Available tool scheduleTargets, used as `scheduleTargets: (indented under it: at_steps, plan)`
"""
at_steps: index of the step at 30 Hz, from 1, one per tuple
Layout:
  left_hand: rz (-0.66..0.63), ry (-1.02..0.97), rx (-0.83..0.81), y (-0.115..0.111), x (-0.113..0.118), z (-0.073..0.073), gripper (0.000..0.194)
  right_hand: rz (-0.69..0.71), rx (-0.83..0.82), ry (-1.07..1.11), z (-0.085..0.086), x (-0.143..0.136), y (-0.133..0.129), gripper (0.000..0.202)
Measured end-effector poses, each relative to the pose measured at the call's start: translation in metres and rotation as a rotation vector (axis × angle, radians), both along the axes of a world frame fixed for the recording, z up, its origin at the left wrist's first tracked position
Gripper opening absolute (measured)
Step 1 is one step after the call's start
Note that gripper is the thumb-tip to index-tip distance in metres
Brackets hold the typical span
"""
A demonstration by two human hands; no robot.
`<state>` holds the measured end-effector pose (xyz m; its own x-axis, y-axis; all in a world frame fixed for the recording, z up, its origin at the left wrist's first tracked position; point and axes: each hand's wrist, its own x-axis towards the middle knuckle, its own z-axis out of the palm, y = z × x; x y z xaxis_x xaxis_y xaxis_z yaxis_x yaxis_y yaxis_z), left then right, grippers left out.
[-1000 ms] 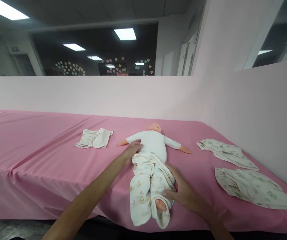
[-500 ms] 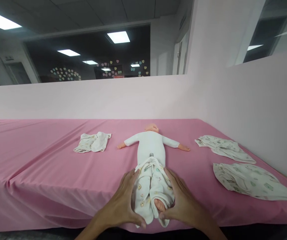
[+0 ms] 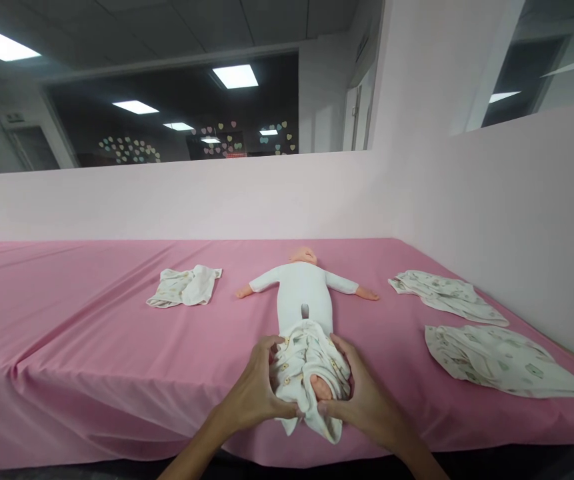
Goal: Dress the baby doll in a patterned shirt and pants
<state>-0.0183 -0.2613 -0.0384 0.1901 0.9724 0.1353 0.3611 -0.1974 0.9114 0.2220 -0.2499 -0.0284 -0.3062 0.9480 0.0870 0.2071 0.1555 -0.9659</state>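
A baby doll [image 3: 303,285] in a white bodysuit lies on its back on the pink-covered table [image 3: 91,340], arms spread, head pointing away from me. Printed white baby trousers [image 3: 301,353] are bunched up around its legs, and one bare foot [image 3: 321,388] sticks out. My left hand [image 3: 254,393] grips the bunched cloth on the left leg. My right hand [image 3: 361,397] holds the cloth beside the bare foot on the right leg.
A crumpled white garment [image 3: 185,285] lies left of the doll. Two printed cloths [image 3: 444,295] [image 3: 497,360] are spread to the right, near the pink wall [image 3: 491,220]. The table's front edge runs just below my hands.
My left hand has come down from the doll's chest to its legs. Both hands have gathered the trousers into a tighter bunch, pushed up the legs.
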Motion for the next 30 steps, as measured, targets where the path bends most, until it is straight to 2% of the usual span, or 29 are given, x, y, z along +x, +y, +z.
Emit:
scheduleTargets:
  at_steps: [3,6,9,11,14,19,23,26,28,30]
  plan:
    - [0.026,0.022,0.054,-0.001,0.007,0.006,0.095,-0.041,-0.030,0.076,0.002,-0.004,-0.001,0.091]
    - [0.128,0.027,0.102,-0.007,0.015,0.014,0.077,-0.108,-0.031,0.133,0.011,-0.008,-0.006,0.069]
    - [0.265,-0.012,0.057,-0.015,0.017,0.027,0.073,-0.172,-0.097,0.177,0.024,-0.008,-0.011,0.058]
    - [0.270,-0.040,0.002,-0.022,0.015,0.037,0.071,-0.179,-0.145,0.191,0.030,-0.006,-0.013,0.058]
    - [0.222,-0.044,-0.057,-0.030,0.010,0.044,0.057,-0.123,-0.171,0.197,0.031,0.001,-0.012,0.053]
    - [0.267,0.003,-0.068,-0.030,0.011,0.041,0.051,0.019,-0.214,0.191,0.024,0.004,-0.010,0.049]
    - [0.238,0.011,-0.074,-0.035,0.015,0.046,0.038,0.093,-0.186,0.192,0.028,0.000,-0.016,0.056]
    - [0.181,-0.030,-0.067,-0.048,0.012,0.055,0.035,0.205,-0.162,0.196,0.037,0.006,-0.022,0.057]
    - [0.077,-0.087,-0.105,-0.057,0.003,0.059,0.042,0.248,-0.168,0.207,0.044,0.014,-0.025,0.053]
    - [-0.087,-0.124,-0.153,-0.062,-0.011,0.062,0.047,0.245,-0.191,0.209,0.054,0.023,-0.028,0.046]
